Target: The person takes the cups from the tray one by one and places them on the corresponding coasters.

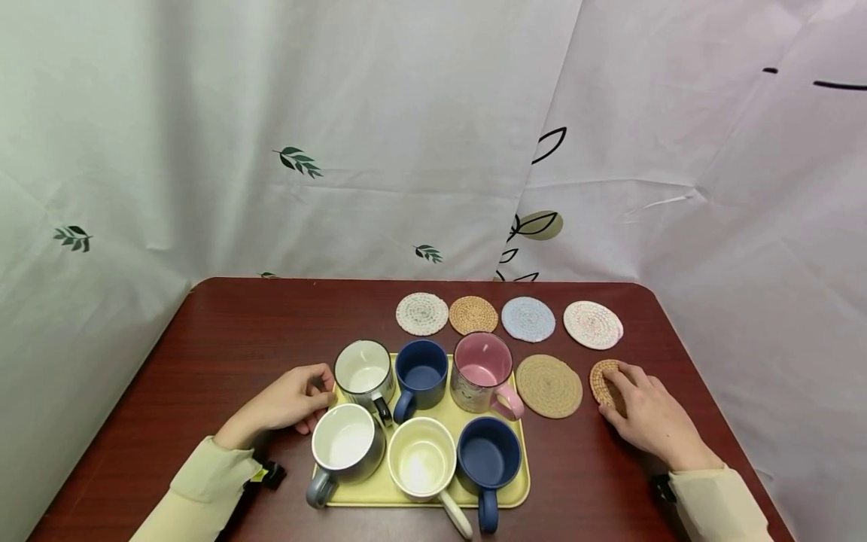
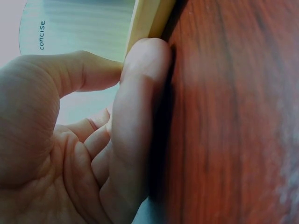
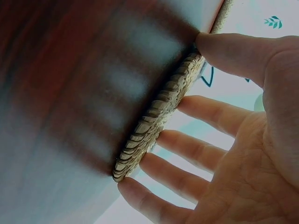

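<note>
My left hand pinches the left edge of a pale yellow tray; in the left wrist view its thumb and fingertip meet at the tray's rim. Beside that hand stand a white mug with a black handle and a grey mug, white inside. On the right, my right hand holds a small tan woven coaster low at the tabletop. The right wrist view shows its fingers spread across this coaster, thumb at one end, little finger at the other.
Two blue mugs, a pink mug and a cream mug also stand on the tray. A larger tan coaster lies right of it. Several round coasters line the table's back, before a white curtain.
</note>
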Demonstrator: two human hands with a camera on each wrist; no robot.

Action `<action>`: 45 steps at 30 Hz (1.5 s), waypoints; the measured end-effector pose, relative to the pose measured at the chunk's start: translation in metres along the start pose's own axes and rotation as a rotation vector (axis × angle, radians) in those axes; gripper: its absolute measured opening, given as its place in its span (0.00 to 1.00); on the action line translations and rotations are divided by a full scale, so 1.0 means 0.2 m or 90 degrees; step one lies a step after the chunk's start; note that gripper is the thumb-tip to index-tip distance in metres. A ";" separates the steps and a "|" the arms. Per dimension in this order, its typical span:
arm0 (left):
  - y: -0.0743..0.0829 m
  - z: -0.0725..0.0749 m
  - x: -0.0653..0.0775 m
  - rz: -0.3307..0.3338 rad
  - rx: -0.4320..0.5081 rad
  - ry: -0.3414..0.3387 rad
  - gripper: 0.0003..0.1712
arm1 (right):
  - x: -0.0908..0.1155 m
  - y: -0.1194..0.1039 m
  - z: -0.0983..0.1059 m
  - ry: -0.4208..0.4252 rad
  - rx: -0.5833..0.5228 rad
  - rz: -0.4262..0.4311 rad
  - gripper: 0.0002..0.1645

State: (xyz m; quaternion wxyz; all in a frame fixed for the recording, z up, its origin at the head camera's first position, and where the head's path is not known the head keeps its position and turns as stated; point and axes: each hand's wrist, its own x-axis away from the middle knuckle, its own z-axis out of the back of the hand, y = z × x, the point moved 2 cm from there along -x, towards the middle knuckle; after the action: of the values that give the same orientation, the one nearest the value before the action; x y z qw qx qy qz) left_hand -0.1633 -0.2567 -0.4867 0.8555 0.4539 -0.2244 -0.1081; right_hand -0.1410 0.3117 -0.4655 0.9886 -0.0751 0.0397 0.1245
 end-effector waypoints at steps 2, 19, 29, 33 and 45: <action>0.00 0.00 0.00 0.001 0.003 0.000 0.08 | 0.00 0.00 0.00 0.001 0.000 0.001 0.36; 0.01 0.00 0.01 -0.009 0.034 -0.001 0.09 | 0.00 0.00 0.00 0.000 -0.008 0.011 0.35; 0.02 0.00 0.01 -0.004 0.021 0.003 0.09 | 0.00 0.00 0.00 0.005 -0.010 0.015 0.35; 0.01 0.00 0.01 -0.006 0.022 0.002 0.09 | 0.00 0.00 0.00 0.009 -0.010 0.016 0.35; 0.01 0.00 0.01 -0.002 0.030 0.002 0.09 | 0.00 0.01 0.01 0.017 -0.005 0.026 0.37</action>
State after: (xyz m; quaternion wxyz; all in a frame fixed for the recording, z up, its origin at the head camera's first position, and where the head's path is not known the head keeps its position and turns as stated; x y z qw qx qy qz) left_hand -0.1626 -0.2568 -0.4844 0.8448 0.4746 -0.2247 -0.1029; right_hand -0.1418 0.3147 -0.4645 0.9849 -0.0800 0.0538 0.1436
